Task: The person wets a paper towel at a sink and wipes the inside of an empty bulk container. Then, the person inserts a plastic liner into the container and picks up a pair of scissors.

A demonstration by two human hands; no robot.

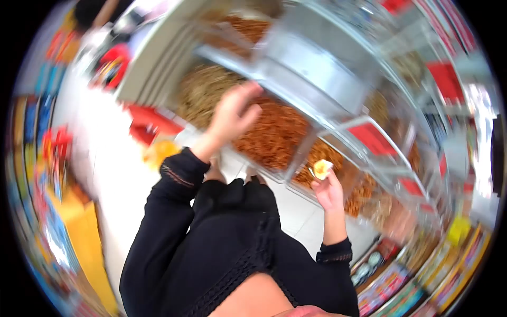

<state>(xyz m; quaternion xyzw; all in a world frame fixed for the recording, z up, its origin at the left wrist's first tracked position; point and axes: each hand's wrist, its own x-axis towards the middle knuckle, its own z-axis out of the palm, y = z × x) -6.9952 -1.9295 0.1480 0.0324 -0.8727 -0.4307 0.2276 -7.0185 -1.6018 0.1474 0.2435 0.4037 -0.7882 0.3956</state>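
My left hand [232, 116] is open and a little blurred, its fingers stretched out above a bin of reddish-brown strips [277, 132]. Nothing shows in it. Beside that bin, heaped pale brown strips [206, 92] lie near the same hand. Between the fingers of my right hand [329, 191] is a small yellow-and-white piece [321, 169], roundish and too blurred to name. That hand is in front of a clear bin of orange-brown bits [322, 152].
Clear bins with red labels [372, 138] run along the shelf to the right. A metal panel [311, 58] stands above the strips. Red bags [150, 124] and a yellow bundle [161, 153] sit on the white floor [113, 174]. Packaged goods [385, 288] fill the lower right; a yellow stand [79, 222] is at left.
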